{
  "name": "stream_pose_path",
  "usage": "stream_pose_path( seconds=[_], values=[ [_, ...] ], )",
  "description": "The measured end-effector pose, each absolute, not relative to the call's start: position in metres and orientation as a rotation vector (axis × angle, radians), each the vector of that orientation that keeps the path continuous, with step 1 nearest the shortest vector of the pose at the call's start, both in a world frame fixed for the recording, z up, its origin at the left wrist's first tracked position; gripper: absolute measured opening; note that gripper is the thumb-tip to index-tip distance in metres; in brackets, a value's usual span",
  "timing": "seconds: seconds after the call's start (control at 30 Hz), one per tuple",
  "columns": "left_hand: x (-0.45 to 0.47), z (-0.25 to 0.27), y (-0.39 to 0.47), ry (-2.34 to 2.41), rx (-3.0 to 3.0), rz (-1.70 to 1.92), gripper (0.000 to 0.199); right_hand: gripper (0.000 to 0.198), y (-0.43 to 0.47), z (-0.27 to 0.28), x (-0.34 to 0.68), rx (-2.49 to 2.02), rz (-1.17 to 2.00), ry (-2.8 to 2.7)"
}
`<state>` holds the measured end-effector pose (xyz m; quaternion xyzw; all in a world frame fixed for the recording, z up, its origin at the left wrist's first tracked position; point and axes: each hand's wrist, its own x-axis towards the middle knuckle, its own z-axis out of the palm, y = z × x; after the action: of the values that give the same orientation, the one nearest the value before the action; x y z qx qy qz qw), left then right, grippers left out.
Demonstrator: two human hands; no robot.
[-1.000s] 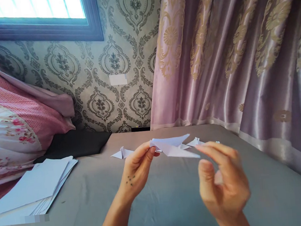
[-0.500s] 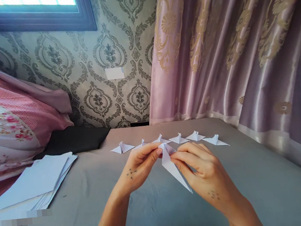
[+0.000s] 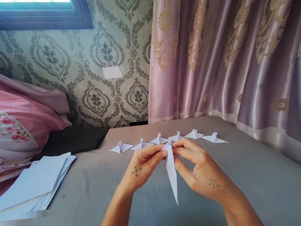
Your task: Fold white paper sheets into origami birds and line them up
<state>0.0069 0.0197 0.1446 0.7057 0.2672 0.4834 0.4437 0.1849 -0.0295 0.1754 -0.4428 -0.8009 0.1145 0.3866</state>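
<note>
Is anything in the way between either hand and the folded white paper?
Nothing visible: the left hand pinches the folded white paper near its top, and the right hand is right beside it, its exact contact unclear. The six smaller folded pieces lie beyond, not between.

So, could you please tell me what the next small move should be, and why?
I would perhaps press the top fold of the white paper with the right hand, since the left hand pinches its upper end, the right hand is against its right edge, and its long tip extends untouched below.
</note>
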Motion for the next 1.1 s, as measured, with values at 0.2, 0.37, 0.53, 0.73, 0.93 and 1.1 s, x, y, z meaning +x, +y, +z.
stream_pose_path(
  seconds=[0.2,0.37,0.53,0.73,0.93,1.1],
  values=[
    [0.007,0.140,0.024,0.715,1.719,1.219,0.022,0.024,-0.027,0.173,0.187,-1.086,0.363,-2.030],
    [0.005,0.143,0.024,0.671,1.703,1.167,0.022,0.015,-0.019,0.166,0.186,-1.117,0.377,-1.982],
    [0.004,0.145,0.022,0.604,1.659,1.039,0.022,0.009,-0.016,0.163,0.188,-1.139,0.467,-1.930],
    [0.008,0.139,0.025,0.621,1.630,1.010,0.020,0.007,-0.015,0.159,0.186,-1.270,0.584,-1.814],
    [0.018,0.129,0.031,0.738,1.502,1.113,0.018,0.027,-0.005,0.151,0.189,-1.321,0.821,-1.765],
    [0.019,0.130,0.032,0.796,1.452,1.119,0.019,0.029,-0.002,0.150,0.193,-1.238,1.058,-1.757]
  ],
)
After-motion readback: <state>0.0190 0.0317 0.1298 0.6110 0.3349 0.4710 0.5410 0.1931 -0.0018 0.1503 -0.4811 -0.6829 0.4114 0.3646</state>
